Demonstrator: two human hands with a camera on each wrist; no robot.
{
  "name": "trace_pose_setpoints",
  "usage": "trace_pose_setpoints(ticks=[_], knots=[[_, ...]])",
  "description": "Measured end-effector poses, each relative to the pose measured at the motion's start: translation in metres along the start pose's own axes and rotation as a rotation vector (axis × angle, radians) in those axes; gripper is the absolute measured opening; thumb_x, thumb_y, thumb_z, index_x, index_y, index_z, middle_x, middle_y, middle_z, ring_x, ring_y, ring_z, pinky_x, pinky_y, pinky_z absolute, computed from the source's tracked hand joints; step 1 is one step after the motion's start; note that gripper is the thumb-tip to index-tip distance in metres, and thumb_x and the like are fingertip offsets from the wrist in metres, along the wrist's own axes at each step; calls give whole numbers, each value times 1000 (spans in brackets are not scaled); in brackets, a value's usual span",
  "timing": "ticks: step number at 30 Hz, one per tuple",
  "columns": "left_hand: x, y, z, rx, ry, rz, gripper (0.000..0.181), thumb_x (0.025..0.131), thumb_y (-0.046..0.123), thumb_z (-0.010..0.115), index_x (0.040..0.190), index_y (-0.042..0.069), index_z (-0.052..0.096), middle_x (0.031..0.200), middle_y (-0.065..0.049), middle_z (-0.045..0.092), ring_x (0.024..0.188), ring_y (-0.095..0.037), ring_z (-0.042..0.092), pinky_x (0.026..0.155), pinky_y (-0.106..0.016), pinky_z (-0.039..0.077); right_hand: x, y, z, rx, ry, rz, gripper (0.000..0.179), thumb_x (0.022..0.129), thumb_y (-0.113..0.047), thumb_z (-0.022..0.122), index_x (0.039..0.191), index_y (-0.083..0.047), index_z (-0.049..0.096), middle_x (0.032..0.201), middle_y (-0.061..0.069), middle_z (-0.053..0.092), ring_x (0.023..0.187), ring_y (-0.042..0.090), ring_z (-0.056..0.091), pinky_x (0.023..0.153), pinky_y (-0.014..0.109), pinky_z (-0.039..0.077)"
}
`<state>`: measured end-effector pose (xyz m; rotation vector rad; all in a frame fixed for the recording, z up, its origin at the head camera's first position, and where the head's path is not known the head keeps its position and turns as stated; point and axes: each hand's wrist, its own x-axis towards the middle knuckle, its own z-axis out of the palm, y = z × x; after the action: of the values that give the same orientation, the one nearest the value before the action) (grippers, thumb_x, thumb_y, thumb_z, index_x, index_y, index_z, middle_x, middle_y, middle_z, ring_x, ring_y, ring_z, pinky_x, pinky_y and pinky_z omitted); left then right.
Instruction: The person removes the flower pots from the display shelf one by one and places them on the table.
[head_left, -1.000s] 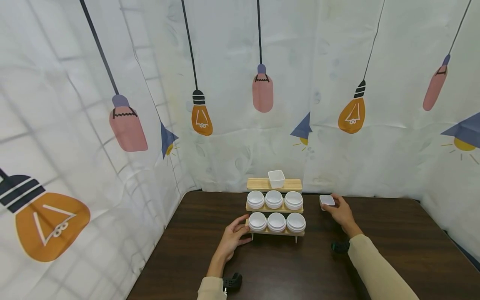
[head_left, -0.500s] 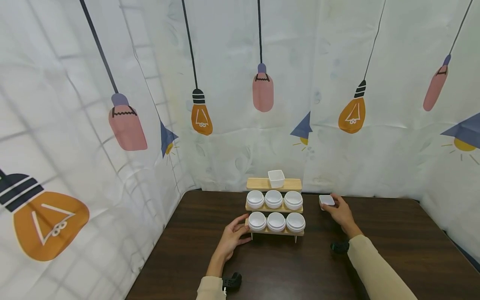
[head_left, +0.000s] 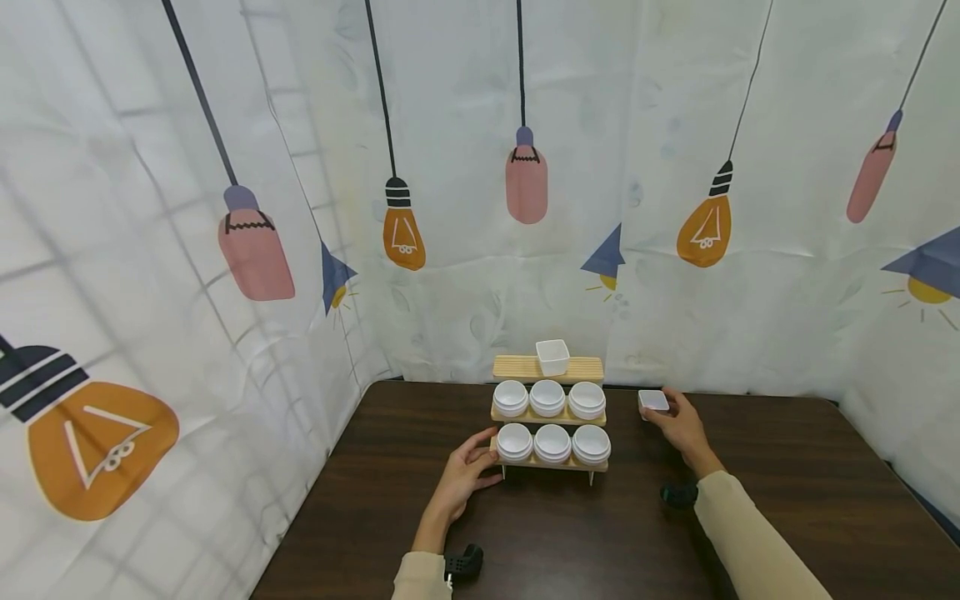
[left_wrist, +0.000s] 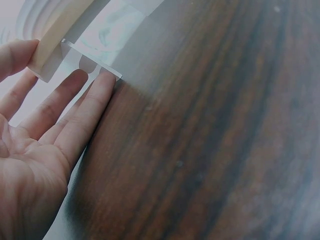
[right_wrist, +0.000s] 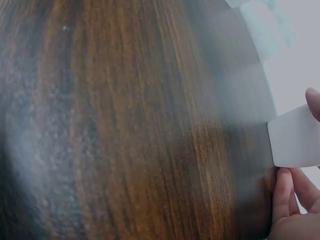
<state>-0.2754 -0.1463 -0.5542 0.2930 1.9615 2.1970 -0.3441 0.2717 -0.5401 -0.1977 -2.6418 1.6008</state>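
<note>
A three-tier stand with pale wooden shelves (head_left: 516, 367) stands at the back middle of the dark table. White round bowls (head_left: 552, 444) line its two lower shelves, and a white square bowl (head_left: 552, 358) sits on the top one. My left hand (head_left: 459, 479) holds the left end of the lowest shelf. In the left wrist view, a fingertip presses the wooden shelf edge (left_wrist: 57, 37) while other fingers extend beside the clear leg (left_wrist: 92, 60). Right of the stand, my right hand (head_left: 681, 425) pinches a second square bowl (head_left: 653, 401) by its sides, close over the tabletop.
The dark wood-grain table (head_left: 810, 483) spreads out in front and to both sides. Directly behind the stand hangs a white curtain (head_left: 465, 317) printed with lamps and bulbs. A black band (head_left: 465, 564) sits at the left wrist, another black band (head_left: 679, 496) at the right.
</note>
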Motion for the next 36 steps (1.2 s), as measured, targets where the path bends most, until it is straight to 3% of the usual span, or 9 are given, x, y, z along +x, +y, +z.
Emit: trace_pose_setpoints(ticks=[7,15,20,26,30,33,36], knots=[[0,0,0,-4,-3,-3,53,103,15,62,153,8,46,125,-13,69,113,-16,66,94,-49,61,-4,1,0,19,25,5,89,98,-34,71,162,-1,20,154,35,38,136,46,46,100,44,51],[-1,2,0,10,-3,-4,53,103,16,62,153,8,45,127,-14,68,115,-17,66,94,-50,60,-12,5,-2,73,20,17,88,98,-36,70,162,-1,20,154,33,38,140,45,44,109,49,45],[-1,1,-1,12,-5,-3,53,103,17,62,153,8,46,127,-14,68,115,-18,66,94,-50,61,-20,5,-3,79,24,42,84,101,-38,65,161,0,21,152,31,41,135,42,48,98,38,50],[0,1,-2,10,-2,-1,53,103,17,63,153,9,47,125,-13,69,115,-18,67,94,-50,60,-30,-1,-4,94,40,91,80,104,-38,60,158,5,21,150,33,42,128,43,53,96,39,53],[0,1,-1,13,-3,-2,54,103,17,62,153,8,46,125,-14,69,114,-19,67,94,-50,60,-39,-8,-3,118,75,113,77,104,-35,58,155,10,21,146,35,42,123,44,56,89,30,55],[0,1,-1,9,0,-7,53,103,17,62,153,9,46,126,-14,68,114,-18,67,94,-50,60,-45,-14,-1,125,116,107,71,103,-29,59,152,10,26,137,32,48,112,40,60,77,22,53],[0,1,-1,2,0,-6,53,103,17,62,153,9,46,126,-14,68,114,-18,67,94,-50,60,-49,-23,1,123,168,90,63,102,-26,61,149,7,33,126,24,54,99,27,63,70,19,51]])
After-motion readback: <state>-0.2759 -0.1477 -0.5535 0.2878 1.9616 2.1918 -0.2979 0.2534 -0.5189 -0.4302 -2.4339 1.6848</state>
